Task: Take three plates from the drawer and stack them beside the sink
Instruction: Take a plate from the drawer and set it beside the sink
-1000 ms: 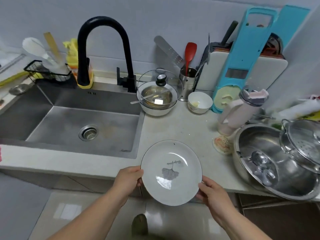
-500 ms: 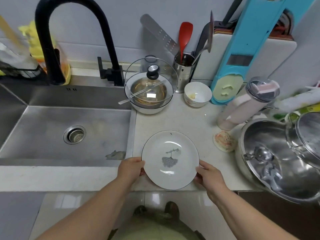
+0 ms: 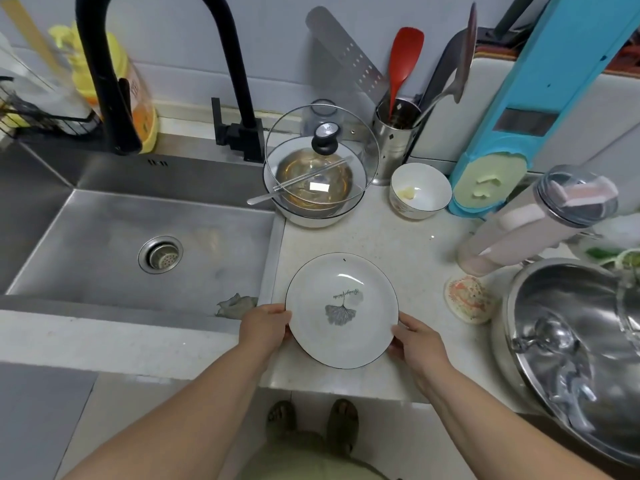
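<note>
Since a second ago, the plate [image 3: 341, 310] has come forward from the counter's edge to lie over the counter [image 3: 408, 251], low centre, just right of the sink [image 3: 104, 237]. Left hand [image 3: 265, 327] and right hand [image 3: 417, 344] grip its opposite rims.

bright, even light | glare in steel basin [image 3: 568, 344] | edges warped, blurred

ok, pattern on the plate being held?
White plate with a thin dark rim, grey ginkgo-leaf print and small script at centre; head view.
</note>
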